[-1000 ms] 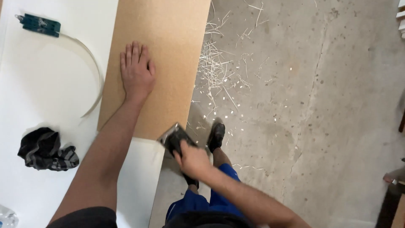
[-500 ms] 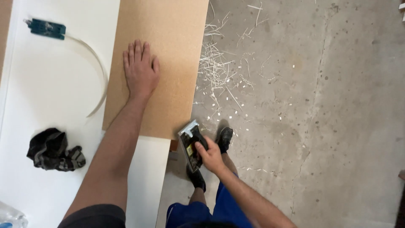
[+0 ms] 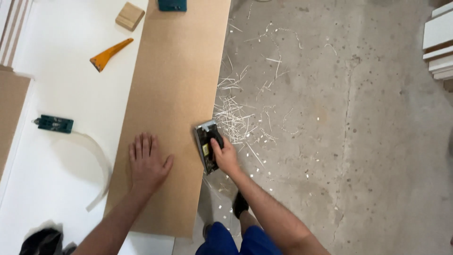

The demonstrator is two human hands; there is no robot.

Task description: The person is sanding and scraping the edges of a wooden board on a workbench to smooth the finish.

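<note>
My left hand (image 3: 147, 163) lies flat, fingers spread, on a long brown fibreboard panel (image 3: 179, 75) that rests on a white table (image 3: 66, 94). My right hand (image 3: 224, 156) grips a black hand-held edge trimmer (image 3: 206, 144) with a silver front, pressed against the panel's right edge. Below the tool, my right forearm runs down to the bottom of the view.
An orange scraper (image 3: 109, 54), a wooden block (image 3: 130, 16), a green tool (image 3: 55, 123) with a curved white strip (image 3: 101, 174), and a dark cloth (image 3: 42, 242) lie on the table. White trim shavings (image 3: 236, 113) litter the concrete floor. White boards (image 3: 439, 42) are stacked at far right.
My right hand has carried the trimmer forward along the panel's right edge from its near corner. The view has tilted forward, bringing the scraper and wooden block into sight. The left hand stays flat.
</note>
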